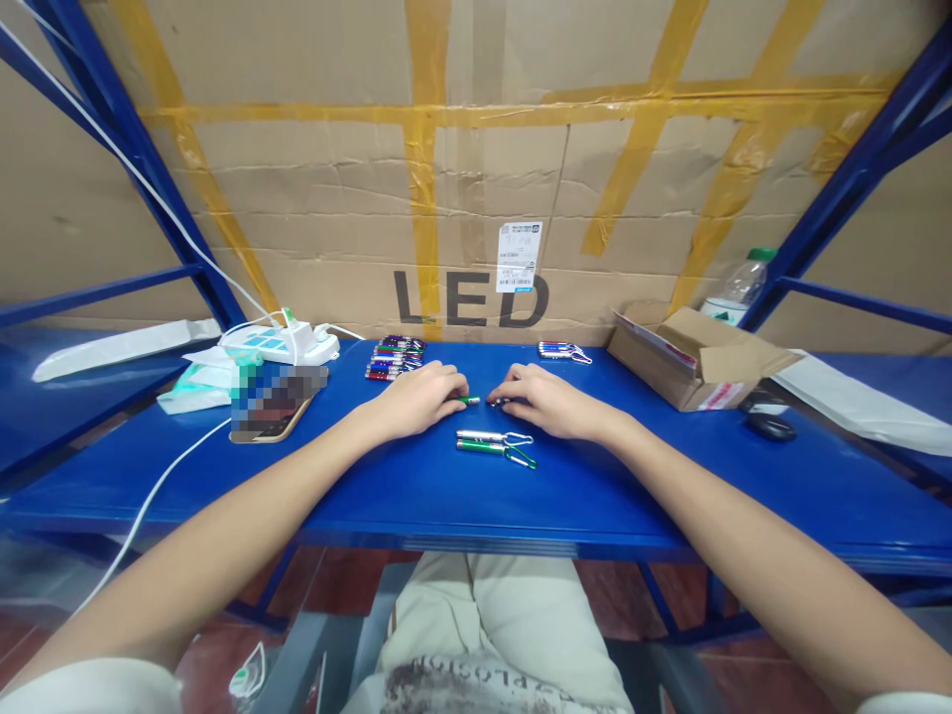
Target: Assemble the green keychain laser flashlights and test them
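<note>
My left hand is closed round a slim green flashlight, and its silvery end points right. Facing it across a small gap, my right hand pinches a small dark, shiny piece whose kind I cannot make out. Just in front of both hands lie two slim keychain flashlights with carabiner clips, a silver one and a green one, side by side with clips to the right. Beyond my left hand is a row of several coloured flashlights. A smaller group lies beyond my right hand.
On the blue table, a phone, a tissue pack and a power strip are at left. An open cardboard box, a black mouse and a plastic bottle are at right. A large cardboard panel stands behind.
</note>
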Demonstrator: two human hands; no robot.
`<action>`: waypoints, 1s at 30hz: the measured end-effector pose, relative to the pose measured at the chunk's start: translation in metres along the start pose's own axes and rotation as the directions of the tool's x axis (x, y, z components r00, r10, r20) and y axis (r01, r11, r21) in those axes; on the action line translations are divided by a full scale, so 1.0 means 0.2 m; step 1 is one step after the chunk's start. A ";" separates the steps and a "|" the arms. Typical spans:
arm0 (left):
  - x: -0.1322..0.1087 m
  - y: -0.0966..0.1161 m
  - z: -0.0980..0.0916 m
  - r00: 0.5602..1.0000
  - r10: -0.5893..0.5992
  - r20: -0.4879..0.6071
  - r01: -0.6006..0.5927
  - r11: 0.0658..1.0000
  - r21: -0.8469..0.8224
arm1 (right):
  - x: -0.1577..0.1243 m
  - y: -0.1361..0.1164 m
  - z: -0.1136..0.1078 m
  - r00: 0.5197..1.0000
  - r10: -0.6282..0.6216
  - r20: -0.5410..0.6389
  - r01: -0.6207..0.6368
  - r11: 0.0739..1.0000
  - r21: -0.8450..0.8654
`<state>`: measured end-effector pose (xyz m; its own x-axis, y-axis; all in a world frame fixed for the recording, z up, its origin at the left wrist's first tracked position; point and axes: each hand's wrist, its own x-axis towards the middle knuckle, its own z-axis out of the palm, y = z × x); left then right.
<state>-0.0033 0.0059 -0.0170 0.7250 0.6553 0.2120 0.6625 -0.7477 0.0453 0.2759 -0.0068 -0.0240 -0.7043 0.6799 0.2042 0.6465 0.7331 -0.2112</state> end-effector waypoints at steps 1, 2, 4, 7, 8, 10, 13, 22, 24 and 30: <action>0.00 0.00 0.00 1.000 -0.007 -0.014 0.007 1.000 -0.019 | 0.00 0.00 0.00 1.000 0.002 0.006 -0.002 1.000 -0.002; 0.00 0.00 0.00 0.999 -0.015 -0.032 0.014 0.999 -0.039 | 0.00 0.00 -0.01 1.000 0.005 0.011 -0.005 1.000 -0.006; 0.01 0.01 0.00 0.997 -0.033 -0.070 0.027 0.996 -0.090 | 0.00 -0.01 -0.01 1.000 0.014 0.020 -0.013 1.000 -0.014; 0.01 0.02 -0.01 0.990 -0.086 -0.112 0.060 0.974 -0.217 | 0.00 -0.01 -0.01 0.999 0.020 0.025 -0.019 1.000 -0.021; 0.02 0.03 -0.01 0.986 -0.111 -0.122 0.074 0.960 -0.271 | 0.00 -0.01 -0.02 0.999 0.019 0.026 -0.018 1.000 -0.018; 0.02 0.04 0.00 0.977 -0.155 -0.145 0.087 0.916 -0.391 | 0.00 -0.01 -0.02 1.000 0.015 0.027 -0.014 1.000 -0.008; 0.03 0.05 0.01 0.968 -0.168 -0.187 0.042 0.841 -0.539 | 0.00 -0.02 -0.02 1.000 0.004 0.019 -0.004 1.000 0.006; 0.05 0.04 0.06 0.977 -0.164 -0.135 0.026 0.722 -0.692 | 0.01 -0.01 -0.02 1.000 0.000 0.019 -0.001 1.000 0.023; 0.05 0.04 0.07 0.979 -0.163 -0.120 0.034 0.716 -0.697 | 0.01 0.00 -0.02 1.000 0.011 0.021 -0.011 1.000 0.029; 0.05 0.04 0.07 0.981 -0.161 -0.110 0.041 0.723 -0.690 | 0.01 -0.01 -0.02 1.000 0.005 0.001 -0.005 0.997 0.077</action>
<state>0.0125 0.0085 -0.0283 0.5837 0.7513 0.3080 0.3792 -0.5876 0.7148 0.2751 -0.0064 -0.0202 -0.7014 0.6834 0.2024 0.6255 0.7263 -0.2850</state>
